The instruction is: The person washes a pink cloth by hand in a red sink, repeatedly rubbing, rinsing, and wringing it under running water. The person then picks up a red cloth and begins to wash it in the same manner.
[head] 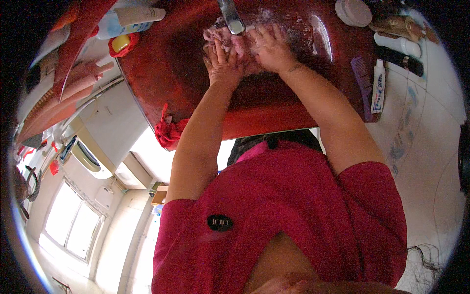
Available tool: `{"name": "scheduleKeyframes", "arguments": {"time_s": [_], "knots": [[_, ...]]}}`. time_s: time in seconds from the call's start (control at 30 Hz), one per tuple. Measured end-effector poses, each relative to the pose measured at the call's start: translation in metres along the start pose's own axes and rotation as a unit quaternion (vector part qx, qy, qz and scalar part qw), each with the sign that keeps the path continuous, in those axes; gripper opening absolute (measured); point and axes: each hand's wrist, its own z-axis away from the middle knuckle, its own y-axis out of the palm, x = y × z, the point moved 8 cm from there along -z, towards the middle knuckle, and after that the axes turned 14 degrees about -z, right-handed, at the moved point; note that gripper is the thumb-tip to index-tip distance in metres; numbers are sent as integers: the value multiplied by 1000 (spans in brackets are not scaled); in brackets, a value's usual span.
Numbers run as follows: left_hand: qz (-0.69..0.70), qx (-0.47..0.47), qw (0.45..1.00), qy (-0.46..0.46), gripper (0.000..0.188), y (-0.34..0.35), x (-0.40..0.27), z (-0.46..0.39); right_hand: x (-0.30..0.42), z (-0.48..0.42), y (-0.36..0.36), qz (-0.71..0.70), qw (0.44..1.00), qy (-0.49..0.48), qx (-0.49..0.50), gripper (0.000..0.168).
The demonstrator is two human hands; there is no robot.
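Note:
A wet, bunched pink cloth lies in the red washbasin, beneath the tip of a metal faucet. My left hand rests on the cloth's left part, palm down with fingers spread. On the right side, my right hand is pressed flat, fingers apart, touching the cloth's edge. Whitish suds or water surround the right fingers. The fingertips of both hands are partly blurred, and some of the cloth is hidden under them.
A purple comb and a toothpaste tube lie on the right rim. Beyond are a white tube and a round white container. Yellow soap sits at the left rim; a red cloth hangs over the front edge.

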Motion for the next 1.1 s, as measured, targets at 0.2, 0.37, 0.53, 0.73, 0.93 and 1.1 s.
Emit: {"name": "scheduleKeyframes", "arguments": {"time_s": [0.2, 0.37, 0.53, 0.73, 0.93, 1.1], "knots": [[117, 73, 990, 11, 79, 3, -3, 14, 35, -8, -64, -205, 956, 129, 163, 20], [163, 13, 986, 13, 82, 45, -9, 15, 113, -75, -218, -228, 959, -124, -118, 16], [178, 67, 981, 25, 76, 3, -2, 34, 87, -144, -242, -1, 961, -96, -261, 48], [236, 77, 969, 10, 69, -9, 8, 44, 56, -98, -236, 7, 962, -58, -266, 32], [509, -36, 856, -81, 52, 10, 44, 47, 24, 5, -131, -221, 968, 52, -111, 31], [462, -112, 873, -106, 71, 4, 39, 63, -6, 34, -23, 66, 992, 110, 16, 52]]}}
